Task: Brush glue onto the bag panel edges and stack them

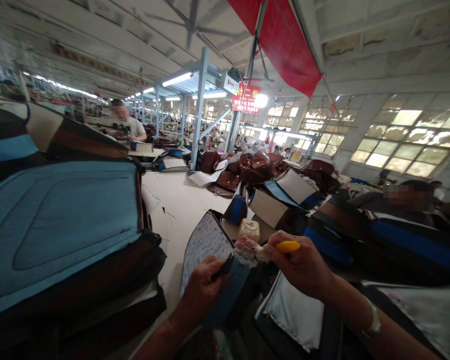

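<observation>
— What does the left hand [204, 285] hold?

— It grips a blue and black fabric piece [230, 287] low in the middle of the view, thumb on top and fingers wrapped round the upper edge, pressed together on the cloth. The piece stands almost on end, in front of the person's body.

— And the right hand [303, 265]?

— Its fingers are curled shut around a yellow-handled tool [287, 246]; only the yellow end shows past the thumb. The working tip is hidden in a pale frayed bit at the top edge of the fabric piece, so what kind of tool it is cannot be told. The two hands are near each other, with the frayed edge between them.

— What lies around them?

— Just beyond the hands sits a small cream-coloured object [249, 230] on a printed lining panel [204, 240]. To the left rises a tall stack of blue padded covers [60, 225] edged in brown. On the pale worktable [180, 200] farther off, brown leather pieces [255, 167] are heaped. A person in a light shirt [135, 129] sits in the background on the left, and another person [405, 197] is at the right edge, behind dark blue-striped covers [408, 240].
</observation>
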The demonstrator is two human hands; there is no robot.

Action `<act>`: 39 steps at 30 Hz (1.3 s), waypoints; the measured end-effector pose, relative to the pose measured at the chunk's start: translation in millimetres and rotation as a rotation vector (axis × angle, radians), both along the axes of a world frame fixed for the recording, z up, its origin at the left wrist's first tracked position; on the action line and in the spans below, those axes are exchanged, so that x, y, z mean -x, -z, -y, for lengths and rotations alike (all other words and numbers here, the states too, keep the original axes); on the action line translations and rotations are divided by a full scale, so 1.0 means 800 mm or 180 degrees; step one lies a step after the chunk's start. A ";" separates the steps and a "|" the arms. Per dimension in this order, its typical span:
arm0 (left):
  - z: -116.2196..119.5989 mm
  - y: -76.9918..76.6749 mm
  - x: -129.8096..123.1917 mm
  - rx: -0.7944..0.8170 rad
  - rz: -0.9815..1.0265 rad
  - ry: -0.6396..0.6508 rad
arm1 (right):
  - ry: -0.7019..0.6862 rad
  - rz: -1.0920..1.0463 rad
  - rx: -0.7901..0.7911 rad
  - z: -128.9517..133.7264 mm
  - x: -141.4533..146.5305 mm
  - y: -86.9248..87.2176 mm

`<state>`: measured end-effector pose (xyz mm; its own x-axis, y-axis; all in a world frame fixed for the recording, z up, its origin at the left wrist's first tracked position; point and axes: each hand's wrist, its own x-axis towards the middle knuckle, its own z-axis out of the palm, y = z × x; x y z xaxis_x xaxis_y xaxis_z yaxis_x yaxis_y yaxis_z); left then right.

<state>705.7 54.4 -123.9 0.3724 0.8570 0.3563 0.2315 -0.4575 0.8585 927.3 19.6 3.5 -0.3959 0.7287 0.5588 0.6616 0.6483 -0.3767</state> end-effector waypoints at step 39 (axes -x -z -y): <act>0.014 -0.011 0.030 -0.0707 0.0000 -0.1298 | -0.0527 -0.3949 0.2307 0.013 0.022 0.063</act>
<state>681.5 42.9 -114.7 0.0208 0.8364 0.5478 0.4306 -0.5020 0.7501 909.4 8.9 -46.6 -0.0458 0.9900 0.1331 -0.3918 0.1048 -0.9141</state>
